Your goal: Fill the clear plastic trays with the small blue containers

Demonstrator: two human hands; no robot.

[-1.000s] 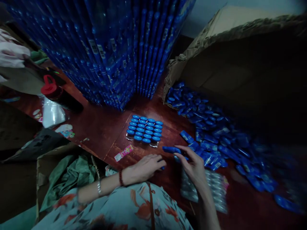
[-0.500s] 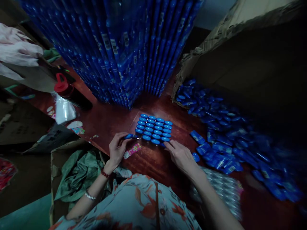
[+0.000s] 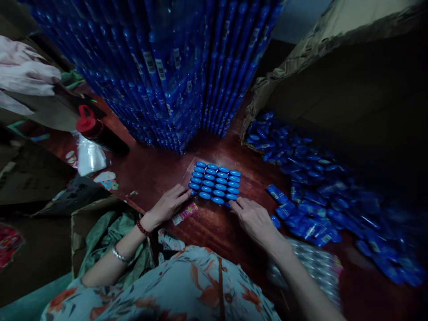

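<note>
Glossy blue oval pieces [image 3: 220, 180] lie in tight rows on the dark red table, forming a slanted block. My left hand [image 3: 170, 203] reaches to the block's lower left corner. Its fingertips close on a blue piece there, which they mostly cover. At the lower right corner is my right hand [image 3: 252, 218], fingers bent together over a dark blue bit, likely another piece, mostly hidden. Just below the left fingers, a pink printed strip [image 3: 185, 214] lies flat.
A tall stack of blue packs [image 3: 167, 89] stands behind the block. Loose blue packs [image 3: 310, 187] spill from a cardboard box [image 3: 284, 67] at right. A clear moulded plastic tray [image 3: 310, 267] lies under my right forearm. A red-lidded bottle [image 3: 100, 131] and a clear bag [image 3: 89, 156] are at left.
My left hand has moved right and brought the blue piece it held from beside the block to its lower left corner. My right hand has barely moved.
</note>
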